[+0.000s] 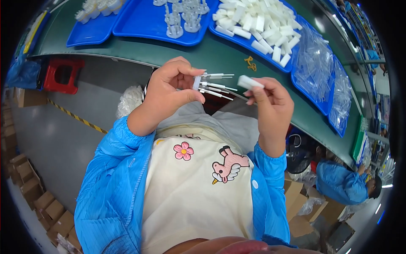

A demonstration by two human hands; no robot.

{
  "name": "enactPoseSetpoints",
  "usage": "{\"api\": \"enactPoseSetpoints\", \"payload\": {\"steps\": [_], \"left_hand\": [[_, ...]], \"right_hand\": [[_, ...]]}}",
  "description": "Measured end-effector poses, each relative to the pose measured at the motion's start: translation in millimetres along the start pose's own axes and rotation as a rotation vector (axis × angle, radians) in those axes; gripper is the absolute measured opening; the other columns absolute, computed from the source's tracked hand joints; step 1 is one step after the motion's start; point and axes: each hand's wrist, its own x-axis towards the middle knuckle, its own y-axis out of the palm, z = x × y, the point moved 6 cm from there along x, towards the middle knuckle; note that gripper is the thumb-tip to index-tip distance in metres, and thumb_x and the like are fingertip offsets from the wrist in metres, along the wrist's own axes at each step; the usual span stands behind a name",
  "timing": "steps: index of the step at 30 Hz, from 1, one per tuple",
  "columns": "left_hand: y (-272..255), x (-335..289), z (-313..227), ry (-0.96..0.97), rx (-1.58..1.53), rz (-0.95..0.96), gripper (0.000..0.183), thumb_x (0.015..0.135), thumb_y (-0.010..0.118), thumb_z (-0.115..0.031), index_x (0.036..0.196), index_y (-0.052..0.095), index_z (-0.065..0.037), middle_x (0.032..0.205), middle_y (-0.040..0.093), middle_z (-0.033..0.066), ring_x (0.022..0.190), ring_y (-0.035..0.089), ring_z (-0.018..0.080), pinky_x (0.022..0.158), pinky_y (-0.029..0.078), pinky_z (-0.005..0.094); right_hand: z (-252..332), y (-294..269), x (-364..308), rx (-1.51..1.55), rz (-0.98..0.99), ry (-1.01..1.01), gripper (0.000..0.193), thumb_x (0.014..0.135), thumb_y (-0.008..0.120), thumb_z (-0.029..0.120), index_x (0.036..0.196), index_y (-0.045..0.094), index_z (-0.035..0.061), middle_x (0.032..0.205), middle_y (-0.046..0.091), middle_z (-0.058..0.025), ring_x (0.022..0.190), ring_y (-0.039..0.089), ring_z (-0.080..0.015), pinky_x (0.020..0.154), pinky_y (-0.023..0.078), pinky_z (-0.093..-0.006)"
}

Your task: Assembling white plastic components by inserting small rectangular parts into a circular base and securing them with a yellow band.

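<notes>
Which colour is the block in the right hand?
White: the block in the right hand shows best in the head view.

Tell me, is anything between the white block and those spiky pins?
Nothing visible fills the gap between the white block in the right hand and the white pins in the left hand. A thin grey rod slants below the block toward the right hand; whether they touch isn't clear.

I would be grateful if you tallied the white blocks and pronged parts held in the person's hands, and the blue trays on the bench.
White block in right hand: 1
Pronged part in left hand: 1
Blue trays on bench: 5
Total: 7
</notes>
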Motion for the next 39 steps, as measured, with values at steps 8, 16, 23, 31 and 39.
{"api": "enactPoseSetpoints", "payload": {"steps": [8,16,23,31,39], "left_hand": [[13,-2,-2,0.010,0.171,0.005,0.045,0.063,0.083,0.009,0.104,0.067,-0.001,0.094,0.051,0.0030,0.079,0.056,0.0097,0.068,0.051,0.0228],[12,-3,-3,-0.004,0.287,-0.012,0.043,0.062,0.086,0.002,0.101,0.068,0.000,0.093,0.053,0.0040,0.077,0.059,0.0106,0.067,0.051,0.0240],[18,0,-10,0.092,0.448,0.036,0.043,0.062,0.087,-0.002,0.101,0.068,-0.001,0.094,0.054,0.0054,0.077,0.059,0.0111,0.067,0.051,0.0242],[7,1,6,-0.045,-0.075,-0.040,0.040,0.074,0.070,0.016,0.108,0.057,-0.001,0.113,0.054,0.0091,0.097,0.063,0.0166,0.077,0.056,0.0261],[-3,-4,15,-0.154,-0.179,-0.062,0.039,0.076,0.069,0.014,0.110,0.056,-0.002,0.120,0.053,0.0102,0.100,0.063,0.0168,0.075,0.056,0.0266]], "right_hand": [[16,12,-8,-0.152,0.203,-0.033,0.011,0.086,0.066,-0.004,0.098,0.067,-0.0049,0.097,0.061,-0.0070,0.081,0.058,-0.0107,0.068,0.047,-0.0221],[20,19,-12,-0.198,0.201,-0.053,0.018,0.085,0.067,-0.004,0.103,0.069,-0.0034,0.096,0.062,-0.0091,0.080,0.061,-0.0125,0.068,0.051,-0.0235],[14,31,-9,-0.356,0.304,-0.231,0.018,0.083,0.068,0.001,0.101,0.071,-0.0005,0.096,0.068,-0.0111,0.081,0.064,-0.0187,0.072,0.050,-0.0286],[35,-5,49,-0.866,-0.026,-0.732,0.023,0.083,0.068,0.008,0.105,0.068,0.0008,0.102,0.069,-0.0151,0.089,0.064,-0.0324,0.079,0.050,-0.0392],[13,-4,47,-0.993,0.084,-0.653,0.033,0.076,0.074,0.010,0.107,0.067,-0.0002,0.103,0.067,-0.0172,0.097,0.061,-0.0349,0.084,0.049,-0.0420]]}}
